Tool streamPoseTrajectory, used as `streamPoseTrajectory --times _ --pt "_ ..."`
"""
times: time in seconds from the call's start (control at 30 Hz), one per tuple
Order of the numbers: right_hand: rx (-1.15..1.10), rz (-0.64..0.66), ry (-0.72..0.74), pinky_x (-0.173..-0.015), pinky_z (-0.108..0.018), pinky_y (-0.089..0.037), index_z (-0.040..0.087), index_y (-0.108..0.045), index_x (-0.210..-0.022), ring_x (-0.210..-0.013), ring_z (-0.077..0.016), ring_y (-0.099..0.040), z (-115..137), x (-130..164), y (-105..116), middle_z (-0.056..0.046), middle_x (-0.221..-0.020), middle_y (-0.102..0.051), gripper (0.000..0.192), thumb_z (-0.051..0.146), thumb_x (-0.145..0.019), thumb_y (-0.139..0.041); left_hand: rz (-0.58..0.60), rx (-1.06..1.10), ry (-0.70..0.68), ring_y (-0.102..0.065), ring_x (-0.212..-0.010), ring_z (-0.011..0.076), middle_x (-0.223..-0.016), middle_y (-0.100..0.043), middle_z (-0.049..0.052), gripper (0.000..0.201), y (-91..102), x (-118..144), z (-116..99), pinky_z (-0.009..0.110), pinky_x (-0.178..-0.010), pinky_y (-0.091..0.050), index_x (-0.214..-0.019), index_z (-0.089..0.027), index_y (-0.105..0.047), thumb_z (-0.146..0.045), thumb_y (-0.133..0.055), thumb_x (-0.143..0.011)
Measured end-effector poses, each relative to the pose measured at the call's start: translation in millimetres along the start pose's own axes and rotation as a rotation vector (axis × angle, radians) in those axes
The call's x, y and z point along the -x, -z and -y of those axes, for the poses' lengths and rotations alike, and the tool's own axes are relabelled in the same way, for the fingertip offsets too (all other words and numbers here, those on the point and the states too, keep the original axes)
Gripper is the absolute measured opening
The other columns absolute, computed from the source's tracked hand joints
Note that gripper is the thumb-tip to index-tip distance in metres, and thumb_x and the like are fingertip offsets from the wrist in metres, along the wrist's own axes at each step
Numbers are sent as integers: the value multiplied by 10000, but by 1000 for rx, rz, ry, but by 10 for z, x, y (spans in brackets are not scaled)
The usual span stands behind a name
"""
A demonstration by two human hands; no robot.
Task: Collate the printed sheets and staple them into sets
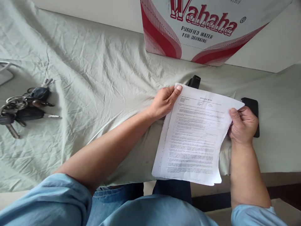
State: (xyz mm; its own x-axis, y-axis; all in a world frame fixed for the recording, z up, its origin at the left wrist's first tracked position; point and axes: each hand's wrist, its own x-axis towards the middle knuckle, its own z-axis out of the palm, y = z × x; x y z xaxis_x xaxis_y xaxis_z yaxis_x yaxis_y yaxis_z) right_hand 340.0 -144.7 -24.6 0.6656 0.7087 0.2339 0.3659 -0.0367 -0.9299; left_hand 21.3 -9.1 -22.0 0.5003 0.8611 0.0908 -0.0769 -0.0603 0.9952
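A thin stack of printed papers (pixel 195 138) lies at the near edge of a table covered with a wrinkled pale cloth (pixel 98 78), its lower end past the edge. The left hand (pixel 164 101) pinches its top left corner and the right hand (pixel 243 125) pinches its right edge, fingers curled underneath. A black phone (pixel 252 108) lies just behind the right hand, a small black object (pixel 194 81) behind the papers, a Wahaha water box (pixel 202 28) farther back, and a bunch of keys (pixel 23 106) well apart to the left.

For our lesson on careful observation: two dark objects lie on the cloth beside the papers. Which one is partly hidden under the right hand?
The flat black phone-like object beside the right hand; the other dark object pokes out above the papers, near the left hand.
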Motion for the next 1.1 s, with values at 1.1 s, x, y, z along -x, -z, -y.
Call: streamPoseTrajectory --times 1.1 --pt "-147 -14 -62 -547 -272 -309 249 -777 -730 -548 -107 -384 218 65 -111 85 -559 -524 533 607 -611 -1155 17 54 64 -613 -806 151 -828 -635 12 826 -9 8 6 323 -681 -500 -894 -238 -612 -1037 -663 -1093"
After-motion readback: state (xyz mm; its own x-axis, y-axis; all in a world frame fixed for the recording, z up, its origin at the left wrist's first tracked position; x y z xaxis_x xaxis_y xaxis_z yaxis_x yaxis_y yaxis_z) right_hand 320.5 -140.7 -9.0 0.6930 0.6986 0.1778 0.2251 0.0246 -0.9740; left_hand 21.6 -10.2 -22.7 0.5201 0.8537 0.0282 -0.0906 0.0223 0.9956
